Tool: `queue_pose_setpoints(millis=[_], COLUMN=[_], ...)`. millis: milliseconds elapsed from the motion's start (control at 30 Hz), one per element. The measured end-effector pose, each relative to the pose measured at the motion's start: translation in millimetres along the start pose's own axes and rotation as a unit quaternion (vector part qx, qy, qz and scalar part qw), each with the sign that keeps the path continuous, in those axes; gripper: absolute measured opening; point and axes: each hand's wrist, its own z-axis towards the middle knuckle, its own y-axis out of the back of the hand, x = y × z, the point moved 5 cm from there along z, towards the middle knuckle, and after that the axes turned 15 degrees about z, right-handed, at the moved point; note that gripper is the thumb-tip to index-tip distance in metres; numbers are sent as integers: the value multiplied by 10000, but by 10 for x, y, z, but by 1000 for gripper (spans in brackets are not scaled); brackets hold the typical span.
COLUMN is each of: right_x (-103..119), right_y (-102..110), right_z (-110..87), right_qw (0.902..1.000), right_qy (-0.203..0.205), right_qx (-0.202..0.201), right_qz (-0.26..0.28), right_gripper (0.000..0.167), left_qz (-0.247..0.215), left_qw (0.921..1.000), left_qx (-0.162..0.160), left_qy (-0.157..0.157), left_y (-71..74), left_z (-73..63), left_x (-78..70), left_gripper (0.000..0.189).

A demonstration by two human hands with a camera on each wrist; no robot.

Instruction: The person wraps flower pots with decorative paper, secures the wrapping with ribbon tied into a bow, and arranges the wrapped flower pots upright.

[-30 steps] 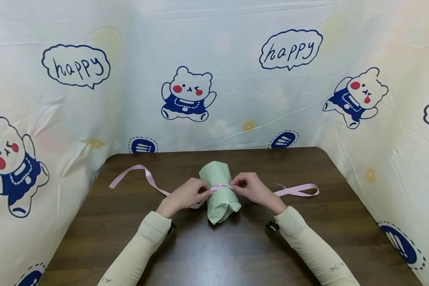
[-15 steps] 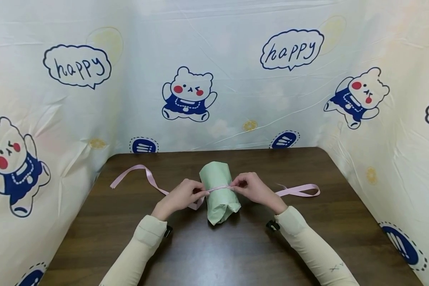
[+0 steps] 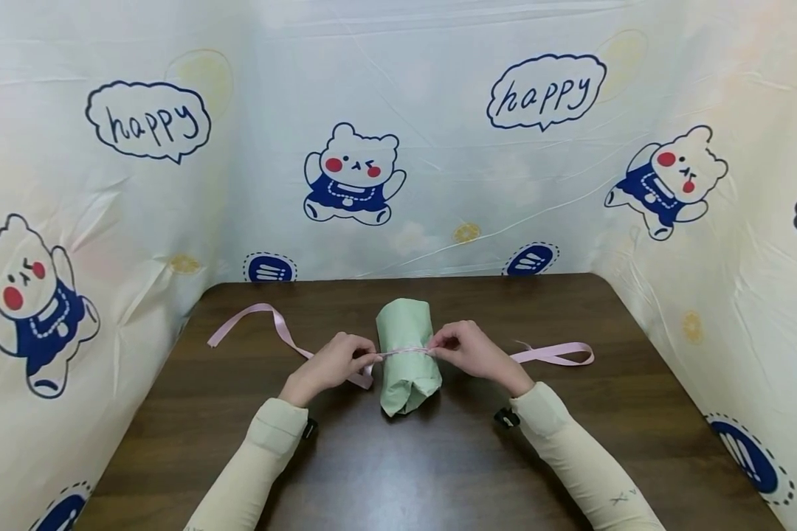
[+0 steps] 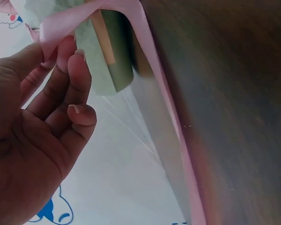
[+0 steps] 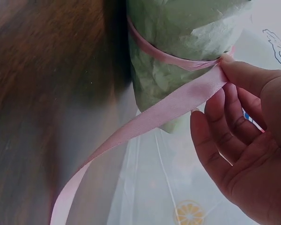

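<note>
A roll-shaped package (image 3: pixel 408 321) wrapped in pale green paper lies on the table, its near end crumpled and folded in. Round its middle runs a pink ribbon (image 5: pixel 178 101), drawn tight across the top. At the package's left side my left hand (image 3: pixel 332 366) pinches the ribbon between thumb and fingertips, other fingers loosely bent. My right hand (image 3: pixel 473 350) pinches the ribbon close against the right side, thumb at the paper. In the left wrist view a tan strip (image 4: pixel 102 35) shows along the green wrapping.
One ribbon tail (image 3: pixel 275 324) curves over the left of the dark wood table (image 3: pixel 378 472); the other tail (image 3: pixel 558 352) lies looped at the right. A printed cloth (image 3: pixel 438 162) hangs behind and beside the table.
My left hand has drawn slightly left, pulling its ribbon end out from the package. The ribbon across the top has gone from twisted to straighter. The package has turned a little; my right hand stays put.
</note>
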Motion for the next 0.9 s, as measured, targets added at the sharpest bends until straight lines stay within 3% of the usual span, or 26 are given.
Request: queue_pose_setpoints(millis=[367, 633, 900], right_x=[-12, -27, -48], right_y=[-18, -16, -21], right_z=[6, 38, 43], right_qw=[10000, 10000, 10000], right_qy=[29, 29, 32], right_qx=[13, -32, -10], right_qz=[46, 68, 69], right_gripper=[4, 5, 7], left_qz=[304, -84, 8], left_qw=[9995, 9988, 9986], left_qx=[101, 467, 510], left_qy=[11, -98, -146], left_y=[-8, -30, -53], left_z=[29, 6, 11], left_x=[71, 73, 59], left_gripper=[22, 26, 27])
